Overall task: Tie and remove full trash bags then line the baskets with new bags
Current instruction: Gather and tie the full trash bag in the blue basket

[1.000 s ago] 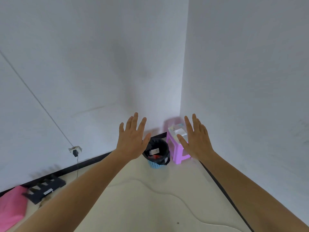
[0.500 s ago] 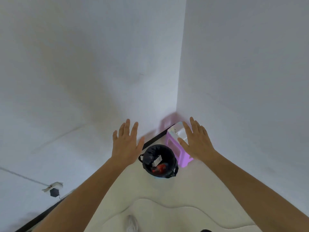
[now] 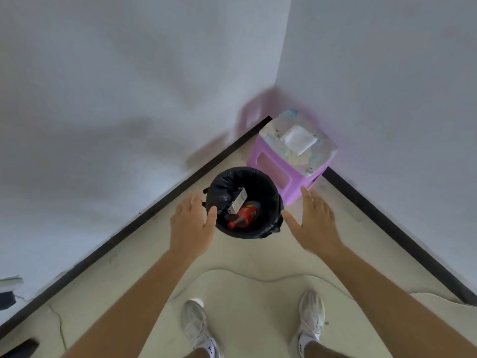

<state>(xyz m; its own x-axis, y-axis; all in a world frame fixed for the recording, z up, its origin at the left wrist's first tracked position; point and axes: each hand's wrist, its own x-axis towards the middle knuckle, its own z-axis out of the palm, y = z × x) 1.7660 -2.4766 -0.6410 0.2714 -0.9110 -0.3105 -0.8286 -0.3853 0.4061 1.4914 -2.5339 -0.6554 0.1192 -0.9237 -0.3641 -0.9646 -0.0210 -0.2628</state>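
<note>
Standing over the bin in the room's corner, the person holds both hands low on either side of it, so the step in hand is judged to be the very first: taking hold of the full bag to gather and tie it.

At the far left edge, a dark object (image 3: 6, 297) and something pale above it are cut off and cannot be identified. The left hand (image 3: 192, 223) hangs by the bag's left rim with its fingers straight and close together and its thumb turned toward the plastic. Motion blur makes it impossible to say whether the thumb touches.

The black trash bag (image 3: 224, 182) sits on the floor between the hands, against the dark baseboard (image 3: 129, 236). Its edge is folded over the basket so fully that the basket itself is hidden. Inside lie a white carton (image 3: 237, 201) and a red bottle (image 3: 244, 215); anything beneath them is out of sight.

The right hand (image 3: 315, 223) is near the right rim, with its fingers loosely spread and its thumb pointing at the bag, holding nothing.

Just beyond stands a purple stool (image 3: 278, 174) with a soft pack (image 3: 299, 139) on top, its print too smeared to read.

Next, each hand likely needs to pinch the folded rim and peel it upward off the basket.
</note>
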